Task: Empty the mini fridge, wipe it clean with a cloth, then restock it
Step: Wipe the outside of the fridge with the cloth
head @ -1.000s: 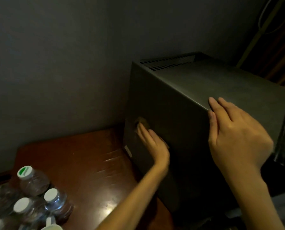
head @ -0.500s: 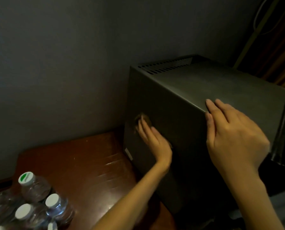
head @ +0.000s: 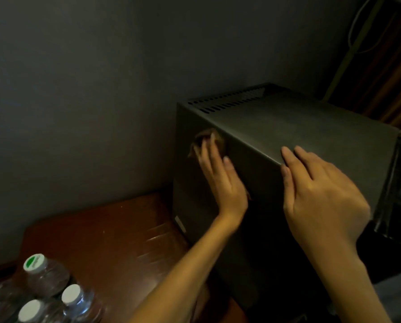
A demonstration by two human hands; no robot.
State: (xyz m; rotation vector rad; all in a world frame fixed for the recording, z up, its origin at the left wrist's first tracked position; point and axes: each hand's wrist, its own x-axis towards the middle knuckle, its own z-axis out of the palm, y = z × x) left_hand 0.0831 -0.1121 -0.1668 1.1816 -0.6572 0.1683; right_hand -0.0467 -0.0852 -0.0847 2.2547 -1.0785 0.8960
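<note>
Dim grey wall backs a reddish-brown wooden tabletop, and on it, under both your hands, stands the dark grey boxy metal mini fridge. Your left hand lies flat with its fingers straight, pressing a small brown cloth against the fridge's side wall. The cloth shows just past your fingertips. Your right hand, to the right of the left one, rests relaxed on the top edge with the thumb down the side, gripping nothing.

Judge the fridge heavy and rigid, its smooth panels likely slippery, so steady it at that top edge rather than drag it. The cloth looks soft and limp and will probably bunch, so keep it under a flat palm. Clear plastic water bottles with white caps stand well below and left of your left hand.

Since a second ago, your left hand and the cloth have slid higher up the side, toward the top edge. Your right hand has hardly shifted.
</note>
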